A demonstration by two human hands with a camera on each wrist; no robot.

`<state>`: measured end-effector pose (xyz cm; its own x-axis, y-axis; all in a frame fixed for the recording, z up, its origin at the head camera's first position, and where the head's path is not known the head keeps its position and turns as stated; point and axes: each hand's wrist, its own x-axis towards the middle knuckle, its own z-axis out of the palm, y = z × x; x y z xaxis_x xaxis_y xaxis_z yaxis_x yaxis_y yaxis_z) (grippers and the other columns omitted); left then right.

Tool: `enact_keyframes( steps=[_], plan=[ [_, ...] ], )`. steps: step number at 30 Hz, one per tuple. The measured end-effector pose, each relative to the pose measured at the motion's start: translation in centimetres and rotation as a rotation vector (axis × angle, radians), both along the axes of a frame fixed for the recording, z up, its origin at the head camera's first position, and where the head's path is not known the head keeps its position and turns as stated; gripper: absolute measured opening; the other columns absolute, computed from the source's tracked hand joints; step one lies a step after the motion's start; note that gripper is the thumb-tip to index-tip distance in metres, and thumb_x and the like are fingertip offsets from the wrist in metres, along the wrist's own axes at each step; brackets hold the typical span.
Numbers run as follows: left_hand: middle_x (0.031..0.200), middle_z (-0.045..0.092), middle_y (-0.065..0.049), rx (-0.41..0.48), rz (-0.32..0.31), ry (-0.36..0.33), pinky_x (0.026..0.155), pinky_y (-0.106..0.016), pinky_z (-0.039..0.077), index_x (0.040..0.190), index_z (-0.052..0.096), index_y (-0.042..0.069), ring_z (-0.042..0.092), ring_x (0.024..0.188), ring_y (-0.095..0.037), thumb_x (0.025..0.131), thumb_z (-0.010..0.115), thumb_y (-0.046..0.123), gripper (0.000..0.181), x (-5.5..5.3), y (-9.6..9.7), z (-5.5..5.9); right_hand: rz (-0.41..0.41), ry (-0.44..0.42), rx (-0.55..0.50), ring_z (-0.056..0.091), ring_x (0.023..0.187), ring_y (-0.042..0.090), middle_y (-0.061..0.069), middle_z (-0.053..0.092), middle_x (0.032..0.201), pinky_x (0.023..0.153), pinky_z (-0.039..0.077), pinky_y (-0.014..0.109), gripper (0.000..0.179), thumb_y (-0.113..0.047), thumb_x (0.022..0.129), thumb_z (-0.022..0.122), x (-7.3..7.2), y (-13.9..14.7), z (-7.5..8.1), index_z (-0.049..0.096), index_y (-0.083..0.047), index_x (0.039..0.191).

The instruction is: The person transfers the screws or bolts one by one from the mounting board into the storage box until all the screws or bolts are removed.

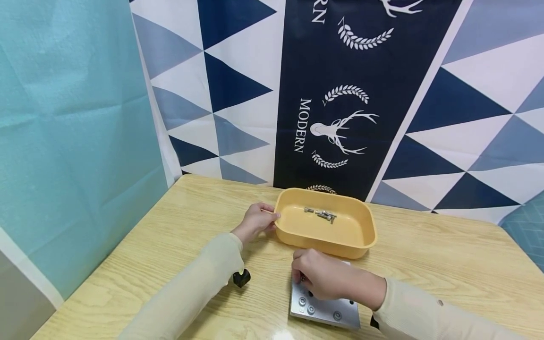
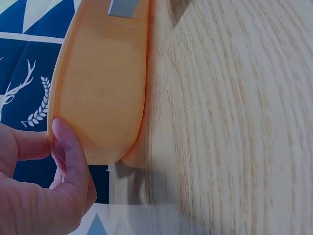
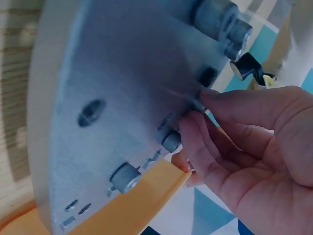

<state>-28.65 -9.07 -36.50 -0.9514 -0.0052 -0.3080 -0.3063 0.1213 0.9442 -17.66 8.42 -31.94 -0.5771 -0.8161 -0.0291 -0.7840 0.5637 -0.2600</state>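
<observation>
A flat silver metal plate (image 1: 325, 307) lies near, under the right hand (image 1: 320, 276), which pinches a small metal screw (image 3: 198, 104); beyond, the left hand (image 1: 257, 221) grips a left-to-right oblong yellow plastic tray's (image 1: 318, 242) left end.

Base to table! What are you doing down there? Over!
Left grip pinches tray rim. Right grip pinches bolt at plate. Loose bolts lie in tray. Nothing seems in the way.
</observation>
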Motion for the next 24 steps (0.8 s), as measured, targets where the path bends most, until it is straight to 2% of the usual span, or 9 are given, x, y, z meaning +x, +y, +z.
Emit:
enact_keyframes(
  steps=[5,14,24],
  plan=[
    [0.092,0.057,-0.009,-0.006,-0.001,-0.005,0.071,-0.027,0.060,0.110,0.056,-0.003,0.056,0.060,-0.009,0.088,0.066,0.003,0.025,-0.01,0.09,0.16,0.032,0.021,0.001,0.052,0.069,-0.001,-0.007,0.057,0.075,0.060,0.046,0.009,0.026,0.013,0.068,0.065,-0.18,0.11,0.10,0.066,-0.013,0.074],
    [0.091,0.057,-0.009,-0.011,-0.002,0.006,0.075,-0.029,0.060,0.110,0.056,-0.003,0.057,0.060,-0.009,0.089,0.065,0.003,0.024,-0.20,0.07,0.29,0.080,0.015,-0.021,0.055,0.074,-0.002,-0.007,0.062,0.079,0.065,0.048,0.009,0.024,0.009,0.073,0.065,0.00,0.29,0.09,0.068,-0.014,0.078],
    [0.085,0.055,-0.006,-0.016,0.007,-0.004,0.057,-0.017,0.054,0.108,0.056,-0.003,0.055,0.058,-0.008,0.088,0.066,0.002,0.023,0.07,0.28,0.37,0.119,0.006,-0.023,0.052,0.069,-0.003,-0.007,0.062,0.077,0.060,0.043,0.005,0.023,0.006,0.067,0.065,-0.16,0.39,0.20,0.069,-0.013,0.079]
  ],
)
